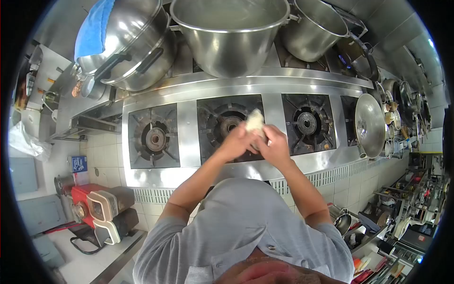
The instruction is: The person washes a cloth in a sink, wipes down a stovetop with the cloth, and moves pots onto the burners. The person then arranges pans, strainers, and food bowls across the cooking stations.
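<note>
In front of my body, above the stove, both hands come together around a pale cream, crumpled cloth (255, 120). My left hand (239, 142) is closed about its lower part from the left. From the right, my right hand (275, 146) grips the same bunched cloth, its fingers close to those of the left. The cloth's top end sticks up beyond my fingers; the rest is hidden in my grip. Beneath my hands lies the middle gas burner (231, 125), partly covered from view.
A left burner (155, 139) and a right burner (307, 122) flank the middle one. Behind stand a large open pot (231, 47), a lidded pot (146, 71) with a blue towel (94, 31), and another pot (314, 33). A wok (370, 125) rests at the stove's right end.
</note>
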A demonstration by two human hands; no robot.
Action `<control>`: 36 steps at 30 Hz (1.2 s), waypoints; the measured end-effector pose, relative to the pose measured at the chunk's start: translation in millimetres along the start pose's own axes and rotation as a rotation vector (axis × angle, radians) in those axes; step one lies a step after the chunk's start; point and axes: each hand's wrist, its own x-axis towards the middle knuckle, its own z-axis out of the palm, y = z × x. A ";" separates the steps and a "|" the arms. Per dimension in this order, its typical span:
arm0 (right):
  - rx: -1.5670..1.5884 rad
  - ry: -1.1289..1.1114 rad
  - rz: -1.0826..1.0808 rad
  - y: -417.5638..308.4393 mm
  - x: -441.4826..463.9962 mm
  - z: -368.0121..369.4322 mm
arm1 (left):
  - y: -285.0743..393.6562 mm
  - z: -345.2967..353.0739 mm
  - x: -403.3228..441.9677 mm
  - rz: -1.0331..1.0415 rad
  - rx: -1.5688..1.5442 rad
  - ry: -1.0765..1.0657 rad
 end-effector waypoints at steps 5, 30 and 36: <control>0.244 -0.072 0.029 -28.8 70.9 -8.0 | 64.4 -90.4 -34.3 0.254 -0.212 0.480; 1.083 0.169 0.551 127.4 344.3 -99.1 | 211.4 -210.7 109.4 0.503 -0.309 0.695; 1.056 0.141 0.580 121.2 347.6 -106.1 | 222.2 -209.5 107.6 0.449 -0.284 0.693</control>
